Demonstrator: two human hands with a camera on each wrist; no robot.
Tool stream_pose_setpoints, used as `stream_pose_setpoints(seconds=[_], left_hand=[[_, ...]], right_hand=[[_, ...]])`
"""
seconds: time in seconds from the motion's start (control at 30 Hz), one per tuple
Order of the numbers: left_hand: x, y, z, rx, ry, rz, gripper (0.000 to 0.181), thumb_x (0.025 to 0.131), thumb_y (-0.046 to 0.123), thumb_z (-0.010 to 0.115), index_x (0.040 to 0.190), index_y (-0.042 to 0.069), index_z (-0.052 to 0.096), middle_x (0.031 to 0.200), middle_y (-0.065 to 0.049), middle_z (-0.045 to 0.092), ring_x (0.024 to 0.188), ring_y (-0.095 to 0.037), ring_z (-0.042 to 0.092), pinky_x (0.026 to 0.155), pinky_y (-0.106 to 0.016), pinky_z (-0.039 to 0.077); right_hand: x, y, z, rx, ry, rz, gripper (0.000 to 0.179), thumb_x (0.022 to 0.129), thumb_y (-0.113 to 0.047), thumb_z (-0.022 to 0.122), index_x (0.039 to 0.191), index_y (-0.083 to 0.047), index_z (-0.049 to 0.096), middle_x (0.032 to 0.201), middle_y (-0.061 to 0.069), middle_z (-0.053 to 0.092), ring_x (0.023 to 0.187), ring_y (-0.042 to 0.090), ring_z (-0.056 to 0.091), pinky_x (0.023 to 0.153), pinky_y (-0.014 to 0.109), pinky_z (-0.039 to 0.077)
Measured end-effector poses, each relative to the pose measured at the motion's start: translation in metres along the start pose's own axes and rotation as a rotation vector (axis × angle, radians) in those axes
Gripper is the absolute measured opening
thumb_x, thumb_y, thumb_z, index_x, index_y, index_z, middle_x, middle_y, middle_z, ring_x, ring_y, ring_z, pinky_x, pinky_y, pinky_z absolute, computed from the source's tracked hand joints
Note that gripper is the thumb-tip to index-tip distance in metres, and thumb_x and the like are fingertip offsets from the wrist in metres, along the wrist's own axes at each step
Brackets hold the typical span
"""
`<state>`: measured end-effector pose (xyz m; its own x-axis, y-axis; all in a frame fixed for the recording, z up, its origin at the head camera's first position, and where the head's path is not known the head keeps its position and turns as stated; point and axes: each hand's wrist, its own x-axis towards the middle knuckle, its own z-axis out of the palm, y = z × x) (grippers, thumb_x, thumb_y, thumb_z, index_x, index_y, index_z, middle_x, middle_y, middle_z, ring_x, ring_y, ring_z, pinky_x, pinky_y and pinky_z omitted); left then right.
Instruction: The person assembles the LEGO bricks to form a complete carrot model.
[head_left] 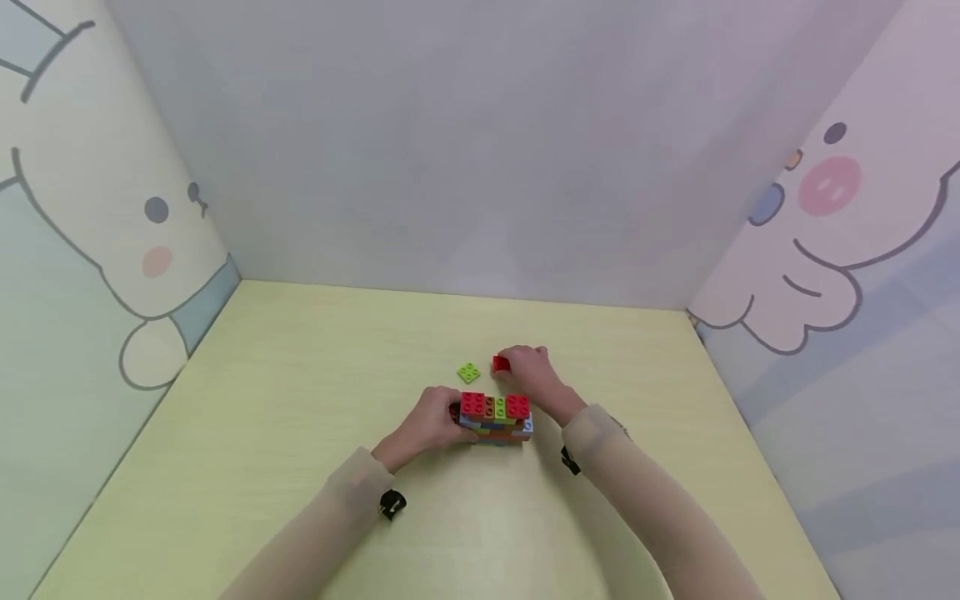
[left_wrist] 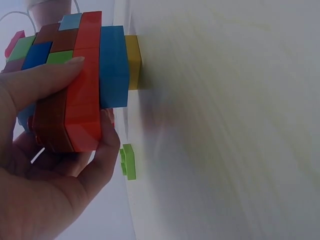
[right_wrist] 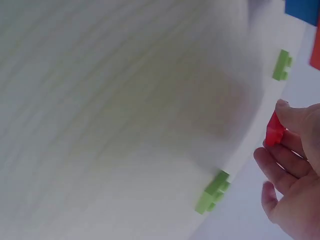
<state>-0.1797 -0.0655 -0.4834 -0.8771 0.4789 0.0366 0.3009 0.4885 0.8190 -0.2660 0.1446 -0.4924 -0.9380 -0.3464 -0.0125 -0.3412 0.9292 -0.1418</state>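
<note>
A wall-like stack of toy building bricks (head_left: pixel 495 425) in red, brown, blue, orange and green is gripped at its left end by my left hand (head_left: pixel 430 419). In the left wrist view, the thumb lies across one face of the brick stack (left_wrist: pixel 82 110) and the fingers curl round the other side. Beyond it, my right hand (head_left: pixel 532 372) pinches a small red brick (right_wrist: pixel 274 131) between thumb and fingers. A flat lime-green brick (head_left: pixel 468 372) lies on the table, left of the right hand.
The right wrist view also shows a second green brick (right_wrist: pixel 214 191) on the table, hidden behind the right hand in the head view. Pale yellow table (head_left: pixel 315 358) surrounds the bricks. A grey back wall (head_left: pixel 465 167) and side panels with cartoon animals enclose it.
</note>
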Motion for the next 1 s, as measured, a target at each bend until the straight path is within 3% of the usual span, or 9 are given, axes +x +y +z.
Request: stream_pose_setpoints(seconds=[0.3, 0.6, 0.77, 1.0], left_hand=[[0.000, -0.003, -0.002, 0.029, -0.004, -0.004, 0.036, 0.067, 0.013, 0.088, 0.097, 0.005, 0.071, 0.088, 0.002, 0.069, 0.082, -0.010, 0.062, 0.076, -0.030, 0.051], [0.003, -0.002, -0.001, 0.007, -0.012, 0.006, 0.036, 0.067, 0.012, 0.088, 0.098, 0.005, 0.071, 0.089, 0.003, 0.069, 0.082, -0.009, 0.062, 0.075, -0.029, 0.051], [0.002, -0.002, -0.001, 0.022, -0.001, 0.017, 0.035, 0.067, 0.013, 0.088, 0.097, 0.006, 0.071, 0.087, 0.003, 0.069, 0.082, -0.009, 0.062, 0.075, -0.029, 0.051], [0.004, -0.001, -0.002, 0.029, 0.019, 0.019, 0.037, 0.069, 0.016, 0.087, 0.100, 0.006, 0.071, 0.090, 0.003, 0.069, 0.083, -0.012, 0.062, 0.075, -0.031, 0.051]], right_hand=[[-0.027, -0.009, -0.038, 0.243, 0.056, -0.216, 0.020, 0.085, -0.015, 0.074, 0.103, -0.006, 0.069, 0.092, 0.001, 0.066, 0.087, 0.020, 0.061, 0.079, 0.034, 0.049], [-0.054, -0.016, -0.074, 0.328, 0.103, -0.240, 0.024, 0.086, -0.020, 0.073, 0.107, -0.007, 0.070, 0.096, -0.001, 0.066, 0.089, 0.013, 0.059, 0.074, 0.031, 0.051], [-0.071, -0.024, -0.082, 0.413, 0.120, -0.289, 0.024, 0.087, -0.021, 0.072, 0.108, -0.009, 0.070, 0.097, -0.005, 0.065, 0.088, 0.009, 0.058, 0.072, 0.034, 0.052], [-0.086, -0.036, -0.084, 0.451, 0.116, -0.368, 0.022, 0.087, -0.023, 0.072, 0.106, -0.012, 0.070, 0.096, -0.008, 0.065, 0.089, 0.004, 0.058, 0.071, 0.025, 0.050]])
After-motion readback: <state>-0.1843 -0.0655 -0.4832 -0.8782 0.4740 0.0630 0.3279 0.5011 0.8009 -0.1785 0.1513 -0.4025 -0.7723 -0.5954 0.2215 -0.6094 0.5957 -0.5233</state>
